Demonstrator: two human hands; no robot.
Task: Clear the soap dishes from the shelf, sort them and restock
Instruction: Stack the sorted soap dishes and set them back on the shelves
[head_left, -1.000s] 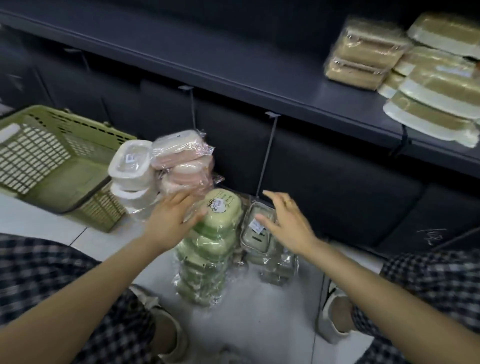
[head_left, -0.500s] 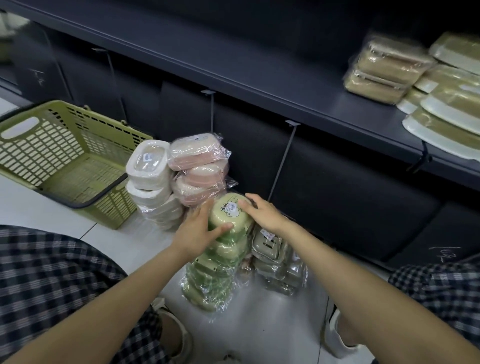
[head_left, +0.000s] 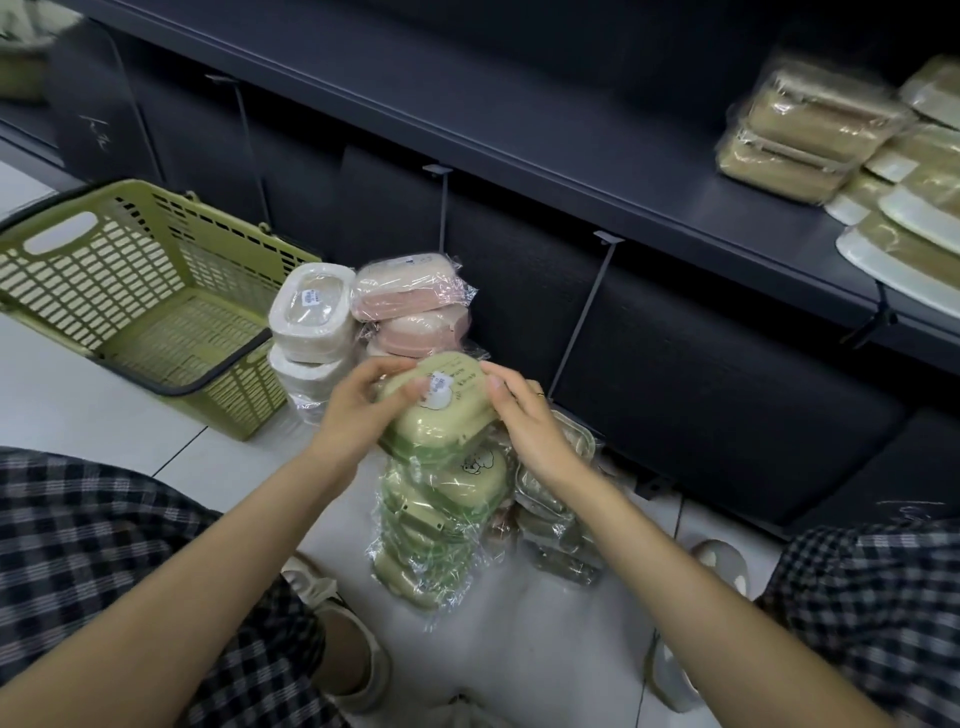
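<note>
Green soap dish (head_left: 439, 402) gripped at both ends, left hand (head_left: 358, 410) and right hand (head_left: 524, 421) curled round it, held tilted atop green stack (head_left: 441, 525) on floor (head_left: 519, 649). Pink stack (head_left: 415, 306), white stack (head_left: 311, 317) just behind. Basket (head_left: 140, 291) at left. Brown dishes (head_left: 810, 135) kept on shelf (head_left: 519, 104).

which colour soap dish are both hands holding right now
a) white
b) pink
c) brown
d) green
d: the left hand and right hand both grip the green soap dish at the top of the green stack, while the pink stack sits untouched behind it.
</note>
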